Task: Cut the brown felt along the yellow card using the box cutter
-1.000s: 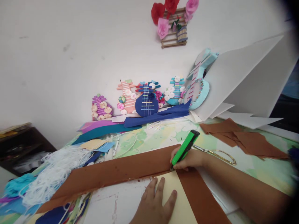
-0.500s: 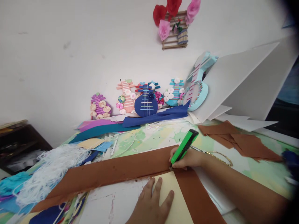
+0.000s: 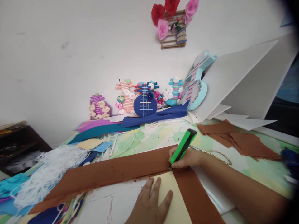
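Fingers splayed, the left hand [image 3: 149, 205] should pin the cream card [image 3: 177, 202] while the right hand [image 3: 189, 158], at its one o'clock, clamps the green utility knife [image 3: 183, 145].

The table [image 3: 140, 140] has a surface splashed with green, white and yellow. On its left side lie a tangled heap of white cord [image 3: 52, 172] and a turquoise bundle [image 3: 11, 186]; overlapping brown scraps [image 3: 255, 145] lie toward the right. At the front sits a white board [image 3: 98, 205], bordered by a long brown strip [image 3: 112, 170].

View shifted slightly, more of dark blue item [image 3: 289, 161] showing far right
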A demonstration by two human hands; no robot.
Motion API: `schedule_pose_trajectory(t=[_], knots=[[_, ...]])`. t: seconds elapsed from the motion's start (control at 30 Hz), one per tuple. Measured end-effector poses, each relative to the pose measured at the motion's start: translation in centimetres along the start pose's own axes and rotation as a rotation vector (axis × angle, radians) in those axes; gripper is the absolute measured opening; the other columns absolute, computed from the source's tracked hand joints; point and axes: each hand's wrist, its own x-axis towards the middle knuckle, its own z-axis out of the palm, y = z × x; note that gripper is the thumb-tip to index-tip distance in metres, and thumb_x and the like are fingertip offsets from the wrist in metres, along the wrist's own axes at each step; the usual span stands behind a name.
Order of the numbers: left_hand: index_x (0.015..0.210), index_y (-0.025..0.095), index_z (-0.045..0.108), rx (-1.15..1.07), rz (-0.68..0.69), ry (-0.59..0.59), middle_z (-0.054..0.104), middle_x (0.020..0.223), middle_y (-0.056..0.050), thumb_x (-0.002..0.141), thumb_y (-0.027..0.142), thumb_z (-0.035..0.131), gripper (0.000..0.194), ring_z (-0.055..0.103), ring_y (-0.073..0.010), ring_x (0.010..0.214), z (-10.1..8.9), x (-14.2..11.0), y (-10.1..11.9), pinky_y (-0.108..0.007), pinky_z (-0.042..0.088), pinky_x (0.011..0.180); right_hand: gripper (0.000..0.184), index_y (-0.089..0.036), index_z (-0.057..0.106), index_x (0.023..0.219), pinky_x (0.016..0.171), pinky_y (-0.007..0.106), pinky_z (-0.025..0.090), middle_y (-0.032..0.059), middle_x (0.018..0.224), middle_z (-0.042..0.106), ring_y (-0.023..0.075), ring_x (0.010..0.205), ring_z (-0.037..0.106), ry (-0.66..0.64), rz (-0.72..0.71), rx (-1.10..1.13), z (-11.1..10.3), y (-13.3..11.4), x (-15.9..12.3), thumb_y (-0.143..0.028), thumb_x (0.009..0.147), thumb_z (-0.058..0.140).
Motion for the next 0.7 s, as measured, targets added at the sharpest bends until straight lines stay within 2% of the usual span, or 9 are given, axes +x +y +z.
schedule_pose_trajectory(t=[0.13, 0.27, 0.37, 0.47, 0.53, 0.6, 0.7], knots=[[0.134, 0.031, 0.018, -0.043, -0.01, -0.028, 0.031, 0.131, -0.019, 0.088, 0.022, 0.039, 0.052, 0.037, -0.0414, 0.111, 0.1, 0.1, 0.0, -0.054, 0.042, 0.076, 0.015, -0.017, 0.046, 0.067, 0.031, 0.014, 0.03, -0.007, 0.051, 0.048, 0.005, 0.037, 0.043, -0.045, 0.039, -0.043, 0.2, 0.1, 0.1, -0.023, 0.063, 0.059], [0.132, 0.031, 0.026, -0.182, -0.035, -0.09, 0.026, 0.134, -0.016, 0.087, 0.031, 0.044, 0.048, 0.032, -0.0405, 0.115, -0.1, 0.1, -0.3, -0.054, 0.038, 0.082, 0.014, -0.018, 0.048, 0.073, 0.03, 0.014, 0.029, -0.0078, 0.047, 0.047, 0.0059, 0.034, 0.043, -0.021, 0.064, -0.007, 0.4, 0.0, 0.1, -0.021, 0.064, 0.057], [0.13, 0.03, 0.031, -0.272, -0.055, -0.117, 0.025, 0.135, -0.016, 0.085, 0.038, 0.047, 0.049, 0.028, -0.0407, 0.117, -0.5, 0.2, -0.4, -0.055, 0.035, 0.084, 0.022, -0.019, 0.05, 0.084, 0.034, 0.015, 0.031, -0.0087, 0.049, 0.047, 0.006, 0.036, 0.043, 0.092, 0.039, 0.006, 0.2, -1.1, -0.1, -0.014, 0.063, 0.053], [0.128, 0.029, 0.036, -0.314, -0.098, -0.124, 0.024, 0.135, -0.015, 0.085, 0.038, 0.046, 0.045, 0.028, -0.0398, 0.117, -1.2, 0.5, -0.1, -0.055, 0.034, 0.085, 0.016, -0.019, 0.05, 0.076, 0.047, 0.018, 0.039, -0.005, 0.059, 0.054, 0.0087, 0.052, 0.051, 0.196, -0.045, -0.055, -0.1, -2.8, -0.9, -0.012, 0.062, 0.054], [0.129, 0.027, 0.036, -0.321, -0.115, -0.151, 0.022, 0.136, -0.015, 0.084, 0.042, 0.047, 0.048, 0.025, -0.04, 0.119, -2.0, 0.7, 0.3, -0.056, 0.032, 0.086, 0.009, -0.018, 0.047, 0.069, 0.053, 0.021, 0.041, -0.0031, 0.06, 0.056, 0.0113, 0.058, 0.053, 0.232, -0.048, -0.095, -0.2, -3.7, -1.7, -0.019, 0.066, 0.055], [0.129, 0.026, 0.034, -0.329, -0.136, -0.193, 0.021, 0.137, -0.016, 0.08, 0.05, 0.049, 0.057, 0.022, -0.041, 0.12, -3.2, 0.8, 0.6, -0.056, 0.029, 0.088, 0.017, -0.019, 0.044, 0.066, 0.053, 0.023, 0.04, -0.0026, 0.057, 0.055, 0.0123, 0.056, 0.051, 0.297, -0.006, -0.145, 0.1, -4.0, -2.5, -0.03, 0.068, 0.057], [0.129, 0.022, 0.036, -0.337, -0.139, -0.281, 0.024, 0.135, -0.019, 0.076, 0.055, 0.05, 0.064, 0.023, -0.042, 0.119, -5.3, 0.8, 0.8, -0.055, 0.028, 0.088, 0.03, -0.019, 0.041, 0.059, 0.051, 0.024, 0.037, -0.0034, 0.053, 0.048, 0.0118, 0.053, 0.046, 0.419, 0.049, -0.239, 1.2, -3.8, -3.5, -0.041, 0.065, 0.06]])
